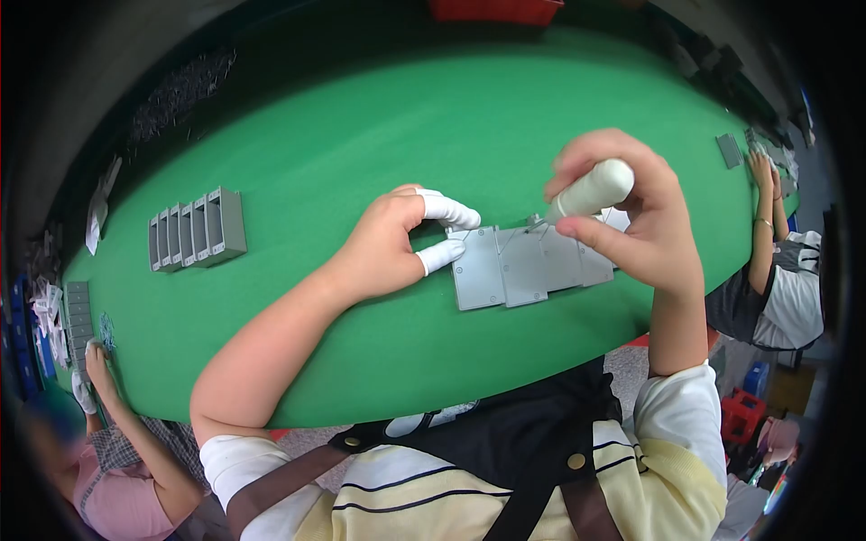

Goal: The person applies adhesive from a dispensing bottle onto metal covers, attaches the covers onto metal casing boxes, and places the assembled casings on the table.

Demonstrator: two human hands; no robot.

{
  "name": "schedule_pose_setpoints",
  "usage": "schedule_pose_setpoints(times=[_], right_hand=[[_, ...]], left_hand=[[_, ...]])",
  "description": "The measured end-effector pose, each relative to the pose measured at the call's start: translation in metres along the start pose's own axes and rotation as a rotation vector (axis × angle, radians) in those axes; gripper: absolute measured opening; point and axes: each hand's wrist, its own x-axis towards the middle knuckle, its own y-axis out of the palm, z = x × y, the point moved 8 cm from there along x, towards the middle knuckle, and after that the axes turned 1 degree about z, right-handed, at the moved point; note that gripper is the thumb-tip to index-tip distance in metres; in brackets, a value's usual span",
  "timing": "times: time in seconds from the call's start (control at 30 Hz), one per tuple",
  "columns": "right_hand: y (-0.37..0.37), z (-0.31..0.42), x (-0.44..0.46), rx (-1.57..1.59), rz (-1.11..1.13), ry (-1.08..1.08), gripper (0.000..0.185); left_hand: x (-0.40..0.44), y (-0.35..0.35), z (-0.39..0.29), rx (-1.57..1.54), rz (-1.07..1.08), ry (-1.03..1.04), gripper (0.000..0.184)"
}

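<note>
Gray plates [478,270] are laid side by side in a stepped row on the green desk [379,361], at 3 o'clock from the center of view. At the row's 9 o'clock end, the left grip [383,236], in white finger covers [446,211], is rested against the end plate, thumb and fingertip parted. At 2 o'clock, a pale-handled tool [603,187] is grasped in the right grip [658,225], its shaft slanted toward the plates; contact at the tip cannot be confirmed. Work is judged to be under way, though which plates have been dealt with cannot be told. Farther off, at 9 o'clock, gray boxes [230,225] are stood untouched, whether finished or waiting being unclear. Beyond, a co-worker's hand [96,361] is seen at 8 o'clock, a red bin [496,9] at 12.
</note>
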Motion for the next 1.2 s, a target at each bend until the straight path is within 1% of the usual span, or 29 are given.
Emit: schedule_pose_setpoints(times=[0.07,0.17,0.27,0.37,0.47,0.57,0.67,0.77,0.87,0.97,1.07,1.13,1.2], right_hand=[[0.004,0.003,0.001,0.046,0.021,-0.037,0.037],[-0.002,-0.006,-0.002,0.075,-0.107,0.129,0.037],[-0.01,-0.011,-0.006,-0.058,-0.137,0.15,0.038],[-0.01,-0.012,-0.01,-0.074,-0.238,0.17,0.037],[-0.008,-0.004,-0.009,-0.106,-0.253,0.142,0.037],[-0.005,-0.001,-0.005,-0.084,-0.219,0.086,0.038],[-0.001,0.0,-0.001,-0.114,-0.14,0.033,0.037],[-0.001,-0.005,0.003,-0.056,-0.087,0.079,0.04],[0.005,0.009,0.006,-0.23,0.047,-0.137,0.038],[0.003,0.003,0.009,-0.115,0.042,-0.098,0.038],[-0.004,-0.012,0.005,-0.038,-0.137,0.13,0.04],[-0.006,-0.012,0.001,-0.071,-0.164,0.098,0.041],[-0.006,-0.012,-0.002,-0.071,-0.203,0.08,0.041]], left_hand=[[0.001,0.0,-0.001,0.0,-0.003,0.008,0.025],[-0.001,0.0,0.001,-0.011,-0.013,0.011,0.026],[0.0,0.001,0.001,-0.006,-0.01,0.016,0.026],[-0.001,0.001,0.002,-0.016,-0.016,0.008,0.026],[-0.001,0.001,0.0,-0.012,-0.013,0.004,0.026],[0.0,0.0,-0.002,0.003,-0.006,0.015,0.026],[0.0,0.002,0.001,-0.001,-0.003,0.01,0.026],[0.001,0.001,0.0,0.011,0.0,0.027,0.026],[0.002,0.0,0.0,0.009,0.005,0.048,0.026],[0.002,0.001,0.0,0.005,0.005,0.056,0.026],[0.002,0.0,0.0,0.013,0.012,0.056,0.026],[0.002,0.001,0.0,0.01,0.002,0.07,0.026],[0.001,0.001,0.001,0.006,0.006,0.04,0.026]])
